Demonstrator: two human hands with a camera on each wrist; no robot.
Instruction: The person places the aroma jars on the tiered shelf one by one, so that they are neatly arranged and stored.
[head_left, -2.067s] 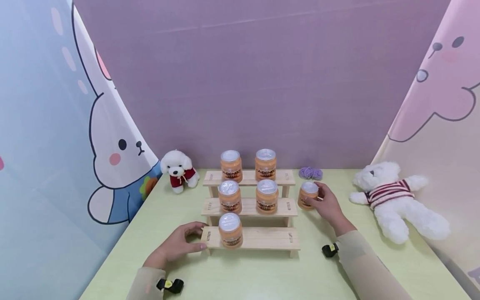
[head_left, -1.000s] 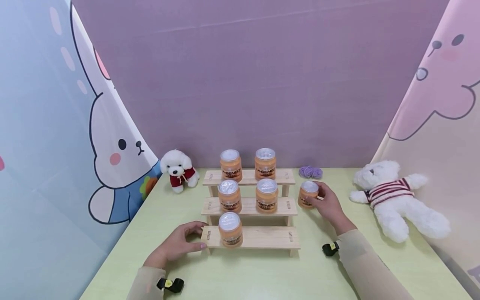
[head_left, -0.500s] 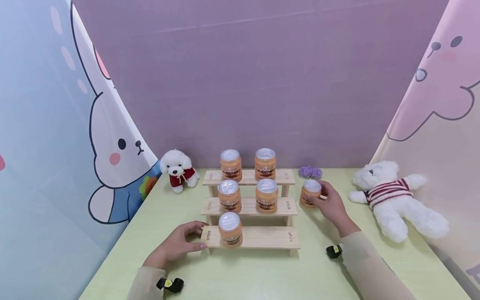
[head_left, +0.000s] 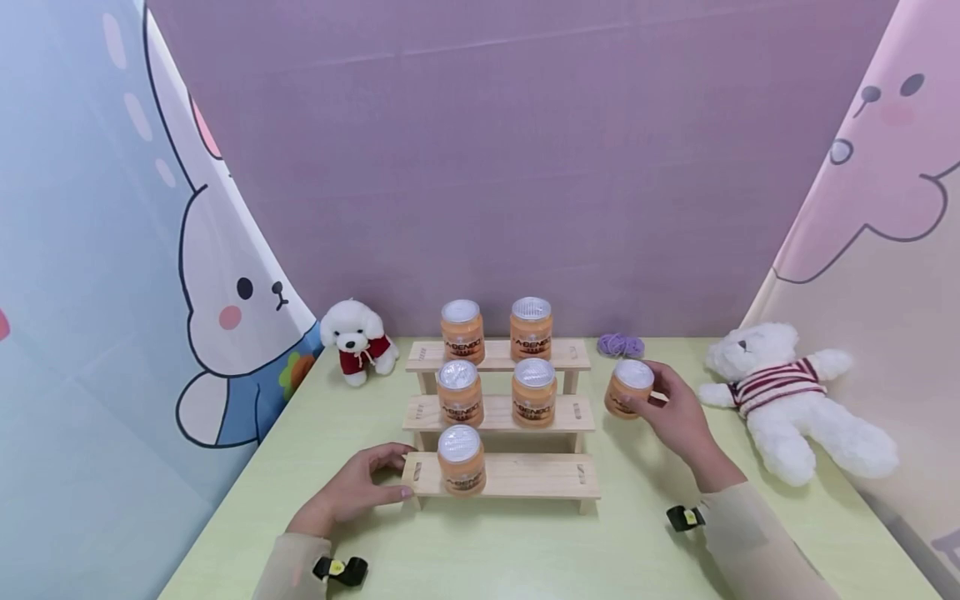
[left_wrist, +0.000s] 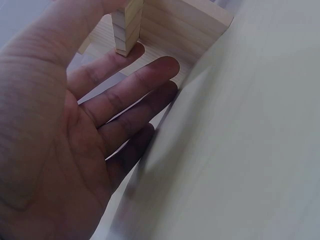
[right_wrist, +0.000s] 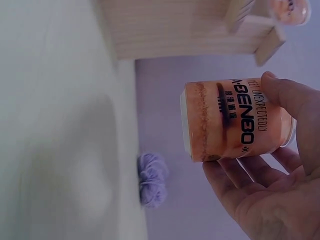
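Observation:
My right hand (head_left: 681,421) grips an orange jar (head_left: 627,395) with a silvery lid, thumb on one side and fingers on the other. In the right wrist view this jar (right_wrist: 225,120) is held off the table, its dark lettering showing. My left hand (head_left: 356,490) rests at the left end of the bottom step of a three-step wooden stand (head_left: 528,477). Its fingers (left_wrist: 132,87) lie fairly straight in the left wrist view, the index fingertip at a wooden leg (left_wrist: 126,27). Two jars stand on the top step, two on the middle and one jar (head_left: 462,462) at the bottom left.
A white toy dog (head_left: 358,340) in red sits at the back left. Purple yarn (head_left: 621,346) lies behind the held jar. At the right a white teddy bear (head_left: 795,408) in a striped top lies on the pale green table (head_left: 495,558). A purple cloth (head_left: 480,167) hangs behind.
The right hand has lifted the jar from the table and brought it slightly to the right and nearer. The left hand, the stand and the jars on it have stayed in place.

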